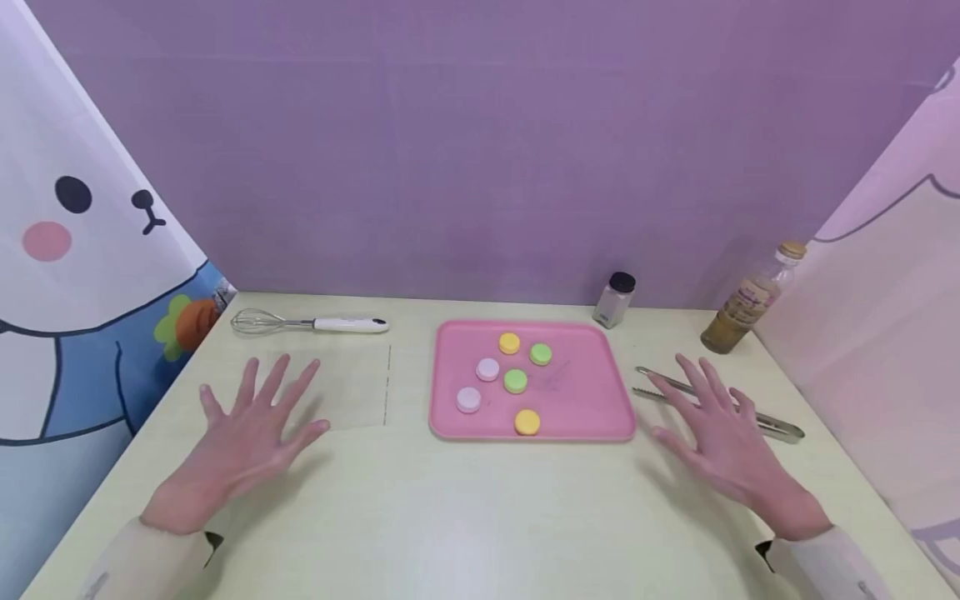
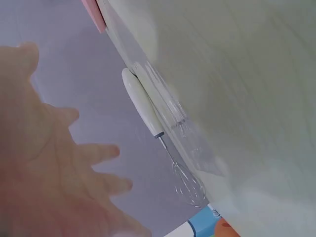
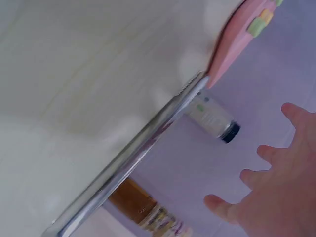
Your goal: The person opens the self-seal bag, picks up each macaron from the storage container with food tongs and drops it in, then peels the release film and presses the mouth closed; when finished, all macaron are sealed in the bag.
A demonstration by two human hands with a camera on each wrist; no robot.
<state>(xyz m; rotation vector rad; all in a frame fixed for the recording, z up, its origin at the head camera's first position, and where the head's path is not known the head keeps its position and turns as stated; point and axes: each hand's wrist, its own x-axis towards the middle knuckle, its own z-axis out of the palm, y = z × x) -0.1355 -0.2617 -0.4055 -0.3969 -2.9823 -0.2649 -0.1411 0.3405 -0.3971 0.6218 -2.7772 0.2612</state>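
My left hand (image 1: 251, 437), fingers spread, hovers over the table's left side, holding nothing. Beyond its fingertips lies a whisk (image 1: 348, 325) with a white handle, also visible in the left wrist view (whisk (image 2: 143, 106)). My right hand (image 1: 723, 446) is spread too, above metal tongs (image 1: 780, 428), which it partly hides in the head view. The right wrist view shows the tongs (image 3: 133, 148) apart from the fingers. Between the hands sits a pink tray (image 1: 585, 400). On it are two yellow macarons (image 1: 527, 422), two green macarons (image 1: 515, 382) and two lilac macarons (image 1: 468, 400).
A small black-capped jar (image 1: 615, 300) stands behind the tray's right corner. At the far right is a corked glass bottle (image 1: 742, 308) with brown contents. A thin clear sheet (image 1: 351, 387) lies near my left hand. A purple backdrop (image 1: 480, 167) rises along the table's back edge.
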